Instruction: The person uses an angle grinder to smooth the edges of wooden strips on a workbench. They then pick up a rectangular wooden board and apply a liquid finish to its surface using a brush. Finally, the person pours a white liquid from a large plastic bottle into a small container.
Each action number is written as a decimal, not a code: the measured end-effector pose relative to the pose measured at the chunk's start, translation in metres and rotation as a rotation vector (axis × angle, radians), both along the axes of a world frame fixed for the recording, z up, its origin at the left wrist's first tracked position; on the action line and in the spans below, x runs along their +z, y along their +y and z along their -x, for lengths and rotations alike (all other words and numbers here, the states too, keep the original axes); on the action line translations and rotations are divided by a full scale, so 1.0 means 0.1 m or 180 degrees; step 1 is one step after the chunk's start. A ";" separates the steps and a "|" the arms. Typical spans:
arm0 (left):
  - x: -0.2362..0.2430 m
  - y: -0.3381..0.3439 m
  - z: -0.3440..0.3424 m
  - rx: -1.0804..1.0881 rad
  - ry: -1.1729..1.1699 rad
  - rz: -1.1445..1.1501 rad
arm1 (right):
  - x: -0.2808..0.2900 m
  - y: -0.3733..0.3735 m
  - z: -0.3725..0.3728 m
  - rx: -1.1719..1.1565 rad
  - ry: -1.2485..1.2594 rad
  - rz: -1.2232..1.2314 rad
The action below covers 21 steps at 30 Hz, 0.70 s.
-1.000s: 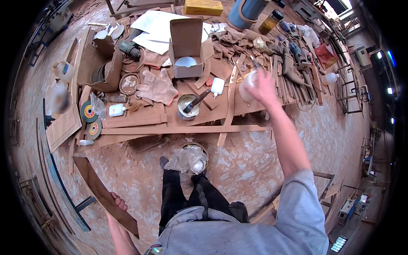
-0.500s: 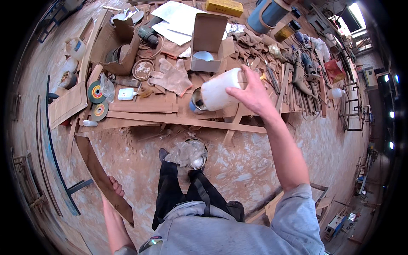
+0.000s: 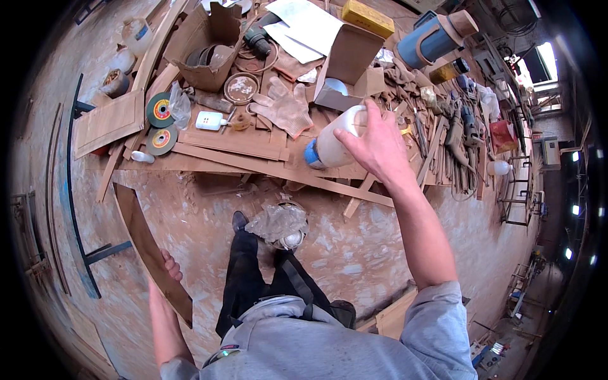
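My right hand [image 3: 378,139] is closed around the upper end of a whitish plastic container [image 3: 337,140] at the front of the cluttered workbench. The container leans, and its lower end meets a blue round thing [image 3: 311,154]; whether the two are joined I cannot tell. Low at the left, my left hand [image 3: 171,265] grips the edge of a long, narrow wooden board [image 3: 149,247], held slanted off the floor. Left of the container lies a work glove [image 3: 282,106], and behind it stands an open cardboard box [image 3: 348,66].
Wood strips [image 3: 253,162] run along the bench's front edge. Two grinding discs [image 3: 161,139] and a small white bottle [image 3: 211,120] lie at its left. Power tools [image 3: 457,130] and loose rods crowd the right. A bucket [image 3: 292,235] with plastic film stands by my feet.
The container has come down against the blue thing, covering the dark gap seen there before. The whole view has shifted slightly; the board stays in my left hand.
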<state>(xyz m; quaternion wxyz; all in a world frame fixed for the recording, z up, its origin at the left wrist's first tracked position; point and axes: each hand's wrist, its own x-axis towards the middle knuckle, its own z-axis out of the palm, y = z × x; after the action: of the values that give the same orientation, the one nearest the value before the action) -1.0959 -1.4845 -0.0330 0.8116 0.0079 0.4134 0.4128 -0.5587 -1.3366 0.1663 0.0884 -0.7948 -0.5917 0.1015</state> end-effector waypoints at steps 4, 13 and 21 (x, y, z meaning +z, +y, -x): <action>-0.02 0.07 -0.01 0.0106 0.0188 0.0143 | 0.02 -0.01 0.06 -0.0092 -0.0066 0.0047; -0.12 0.31 0.09 -0.0141 -0.0220 -0.0086 | -0.06 0.07 0.13 -0.0221 -0.0514 0.0258; 0.22 0.64 -0.04 0.0110 0.1356 0.1091 | -0.24 0.02 0.29 0.0060 -0.0637 0.0310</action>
<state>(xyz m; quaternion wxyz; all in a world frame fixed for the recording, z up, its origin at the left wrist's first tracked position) -1.0916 -1.4206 -0.0109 0.6887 -0.0501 0.6386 0.3397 -0.5873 -1.3343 0.1423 -0.0108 -0.7988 -0.5993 0.0511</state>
